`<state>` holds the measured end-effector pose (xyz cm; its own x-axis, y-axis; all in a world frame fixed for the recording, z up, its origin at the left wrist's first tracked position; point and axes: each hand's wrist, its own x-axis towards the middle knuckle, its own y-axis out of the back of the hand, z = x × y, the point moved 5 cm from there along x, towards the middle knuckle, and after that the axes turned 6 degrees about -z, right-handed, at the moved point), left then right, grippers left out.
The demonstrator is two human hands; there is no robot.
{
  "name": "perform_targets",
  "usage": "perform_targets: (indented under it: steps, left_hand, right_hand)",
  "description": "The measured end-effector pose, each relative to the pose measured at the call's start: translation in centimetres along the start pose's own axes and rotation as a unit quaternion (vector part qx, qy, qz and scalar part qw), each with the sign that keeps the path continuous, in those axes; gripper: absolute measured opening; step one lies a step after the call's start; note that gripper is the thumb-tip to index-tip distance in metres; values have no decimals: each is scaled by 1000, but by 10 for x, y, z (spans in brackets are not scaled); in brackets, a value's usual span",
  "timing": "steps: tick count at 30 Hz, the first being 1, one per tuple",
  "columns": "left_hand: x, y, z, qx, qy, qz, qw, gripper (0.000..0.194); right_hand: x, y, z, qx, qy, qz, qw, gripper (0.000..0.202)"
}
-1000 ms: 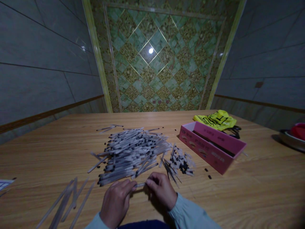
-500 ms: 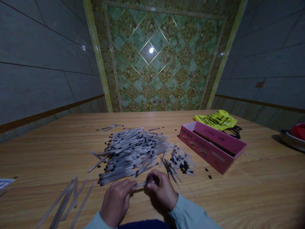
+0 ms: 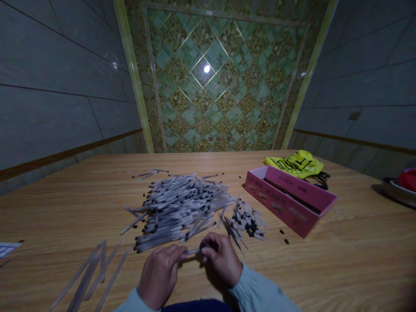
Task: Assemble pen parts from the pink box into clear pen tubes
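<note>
Between my hands lies a thin pen (image 3: 193, 251) with a translucent barrel, held level above the table's near side. My left hand (image 3: 162, 268) is closed around its left part. My right hand (image 3: 221, 256) pinches the dark right end, mostly hidden by the fingers. Just beyond is a big heap of similar pens (image 3: 178, 203) with clear barrels and black ends. Right of the heap lie small translucent caps and black plugs (image 3: 248, 219), with several thin dark refills (image 3: 232, 232) beside them. At lower left, several empty-looking clear barrels (image 3: 91, 277) lie loose.
A long pink open box (image 3: 279, 201) stands right of the heap, with a yellow bag (image 3: 295, 164) behind it. Two black bits (image 3: 286, 241) lie before the box. A bowl with something red (image 3: 403, 186) sits at the far right, and a printed sheet (image 3: 8, 249) at the left edge.
The fingers of my right hand have shifted slightly at the pen's dark end. My left hand stays almost still, and the piles look the same.
</note>
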<state>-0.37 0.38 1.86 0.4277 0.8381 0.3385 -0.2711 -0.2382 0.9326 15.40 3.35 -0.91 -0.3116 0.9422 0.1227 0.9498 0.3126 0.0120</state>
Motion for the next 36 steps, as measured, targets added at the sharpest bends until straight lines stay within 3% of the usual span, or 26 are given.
perform_targets:
  steps: [8, 16, 22, 26, 29, 33, 36]
  left_hand:
    - [0, -7, -2, -39, 61, -72, 995, 27]
    - [1, 7, 5, -55, -10, 33, 998, 15]
    - [-2, 8, -7, 26, 23, 88, 996, 21]
    - [-3, 5, -7, 31, 15, 96, 995, 21]
    - [-3, 7, -5, 29, 8, 113, 993, 21]
    - [-2, 9, -2, 22, 4, 118, 993, 21]
    - [-1, 9, -1, 16, 0, 116, 993, 20]
  right_hand:
    - [-5, 7, -24, -195, 78, 30, 977, 12]
    - [-2, 8, -19, -76, 25, 23, 997, 5]
    - [0, 15, -21, -59, 48, 45, 996, 5]
    - [7, 37, -21, -104, 46, 101, 988, 9]
    - [8, 68, -30, -275, 70, 180, 942, 13]
    - [7, 112, -33, -487, -10, 246, 838, 16]
    - [4, 133, -30, -564, -61, 264, 780, 15]
